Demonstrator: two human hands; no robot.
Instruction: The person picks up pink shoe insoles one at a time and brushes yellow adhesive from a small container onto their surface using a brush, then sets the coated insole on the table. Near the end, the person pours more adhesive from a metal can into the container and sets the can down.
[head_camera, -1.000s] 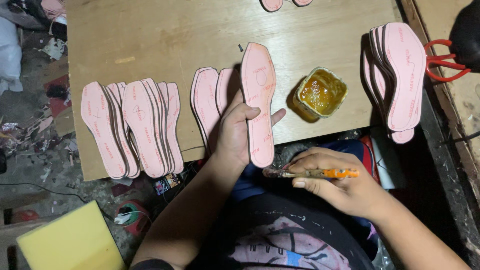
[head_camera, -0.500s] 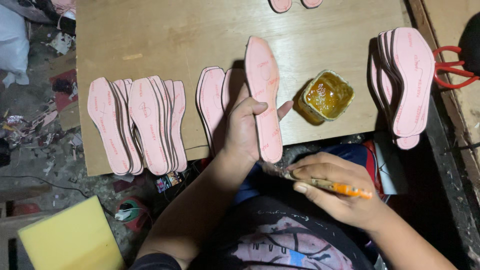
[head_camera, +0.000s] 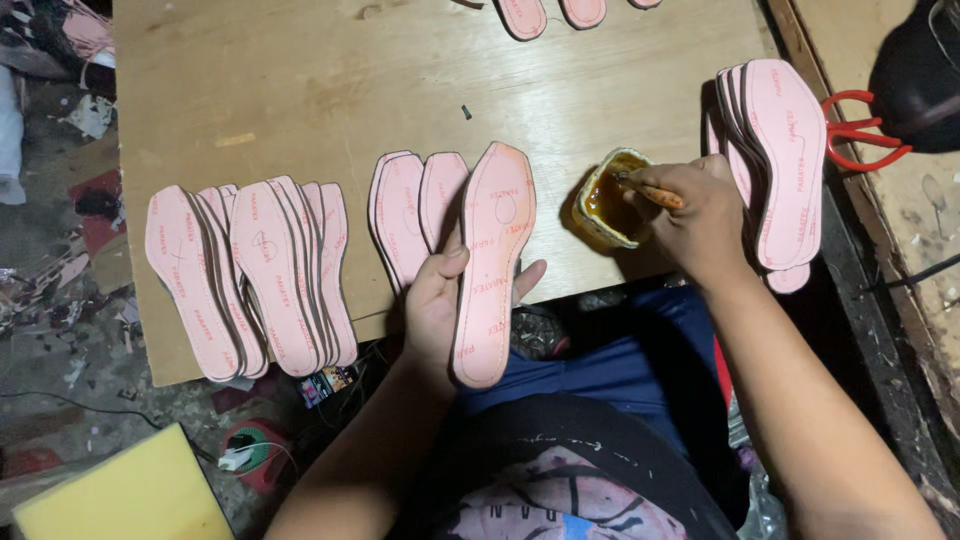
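Note:
My left hand (head_camera: 435, 300) holds one pink insole (head_camera: 493, 260) lengthwise over the near edge of the wooden board (head_camera: 330, 90). My right hand (head_camera: 700, 215) grips an orange-handled brush (head_camera: 650, 190) whose tip is dipped into a small pot of amber glue (head_camera: 608, 198) just right of the held insole. Two more pink insoles (head_camera: 405, 215) lie overlapped on the board beside my left hand.
A fanned row of several pink insoles (head_camera: 250, 275) lies at the board's left. A stack of pink insoles (head_camera: 780, 165) sits at the right, with red-handled scissors (head_camera: 860, 130) beyond it. More insoles (head_camera: 545, 12) show at the far edge. A yellow sponge block (head_camera: 120, 495) lies on the littered floor.
My right hand has risen from my lap to the glue pot and put the brush tip into it. The left hand still holds the insole in about the same place.

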